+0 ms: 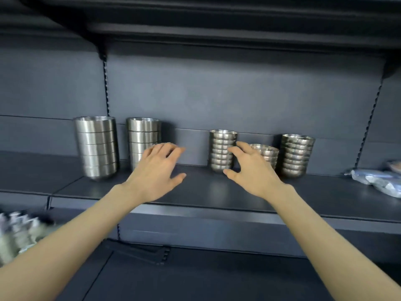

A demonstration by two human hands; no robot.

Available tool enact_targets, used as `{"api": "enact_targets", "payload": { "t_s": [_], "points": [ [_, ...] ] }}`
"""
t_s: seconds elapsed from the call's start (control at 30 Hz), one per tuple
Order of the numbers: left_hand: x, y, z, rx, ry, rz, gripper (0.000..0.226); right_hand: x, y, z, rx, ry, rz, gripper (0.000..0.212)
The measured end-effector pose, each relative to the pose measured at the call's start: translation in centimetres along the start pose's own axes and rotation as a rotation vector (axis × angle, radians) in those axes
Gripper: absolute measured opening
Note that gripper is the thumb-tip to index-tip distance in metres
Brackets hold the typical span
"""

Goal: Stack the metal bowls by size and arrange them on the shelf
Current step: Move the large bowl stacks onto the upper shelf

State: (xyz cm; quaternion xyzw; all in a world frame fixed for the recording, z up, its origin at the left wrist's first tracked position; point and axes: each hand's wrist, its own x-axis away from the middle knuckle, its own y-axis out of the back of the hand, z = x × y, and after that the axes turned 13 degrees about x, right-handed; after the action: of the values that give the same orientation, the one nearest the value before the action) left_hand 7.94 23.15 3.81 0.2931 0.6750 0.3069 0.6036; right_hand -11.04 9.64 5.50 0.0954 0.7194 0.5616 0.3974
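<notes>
Dark shelf (217, 192) boards fill the view, with both arms reaching in over the front edge. Nearest, the left hand (157, 170) is spread wide and holds nothing, in front of the second big bowl stack (143, 135). The right hand (249, 168) is spread too, fingers beside the small bowl stack (222, 151), maybe to slide it closer. Behind that hand sits a short stack (265, 153), which could get bumped. Farther left of the small bowl stack stands the biggest stack (96, 146); to the right, another small stack (296, 155) and some plastic bags (377, 179).

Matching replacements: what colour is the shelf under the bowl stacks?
Dark grey shelf, matte; head view shows it best.
</notes>
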Motion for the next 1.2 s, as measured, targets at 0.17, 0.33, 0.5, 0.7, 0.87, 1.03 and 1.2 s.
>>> {"api": "enact_targets", "payload": {
  "t_s": [0.17,0.33,0.5,0.7,0.87,1.03,1.2],
  "points": [
    [3.0,3.7,3.6,0.024,0.048,-0.008,0.064,-0.7,0.6,5.4,-0.035,0.027,-0.02,0.058],
    [6.0,5.9,9.1,0.034,0.071,0.005,0.064,-1.8,-0.2,11.4,-0.051,0.017,-0.008,0.057],
    [8.1,6.3,14.9,0.097,0.084,0.033,0.064,-3.3,-2.6,16.4,-0.104,-0.031,0.009,0.059],
    [7.8,4.4,19.4,0.233,0.113,0.081,0.063,-5.9,-4.8,19.8,-0.116,-0.07,0.035,0.06],
    [5.9,1.3,22.3,0.318,0.13,0.101,0.064,-9.5,-6.9,20.3,-0.134,-0.094,0.037,0.061],
    [3.6,-3.2,25.1,0.451,0.234,0.09,0.067,-13.7,-10.4,19.4,-0.194,-0.106,0.029,0.065],
    [0.6,-7.9,26.6,0.674,0.361,0.043,0.079,-18.4,-14.2,17.9,-0.328,-0.118,0.047,0.07]
  ]
}}
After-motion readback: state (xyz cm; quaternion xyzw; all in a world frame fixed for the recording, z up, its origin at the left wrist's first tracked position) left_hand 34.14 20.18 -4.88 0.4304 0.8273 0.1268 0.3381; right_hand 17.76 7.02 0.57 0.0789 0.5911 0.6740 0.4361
